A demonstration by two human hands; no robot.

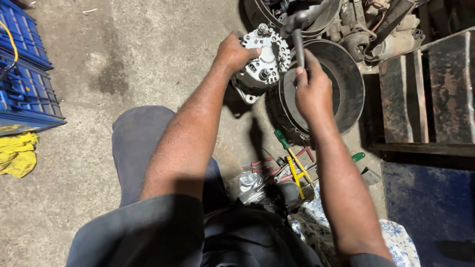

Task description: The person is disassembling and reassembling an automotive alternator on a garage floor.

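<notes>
My left hand [235, 51] grips the edge of a silver alternator [264, 62] that rests tilted against a black brake drum [341, 81] on the concrete floor. My right hand [311, 91] is shut on the dark handle of a hammer [296, 29], whose head is raised just above the alternator's top right edge. The alternator's rear face with its studs and vents is turned toward me.
Greasy engine parts [376, 29] lie behind the drum. A rusty metal frame [425, 94] and a blue panel [430, 202] stand at right. Green and yellow tools [294, 160] lie by my knee. Blue crates [24, 74] and a yellow cloth [17, 153] sit at left.
</notes>
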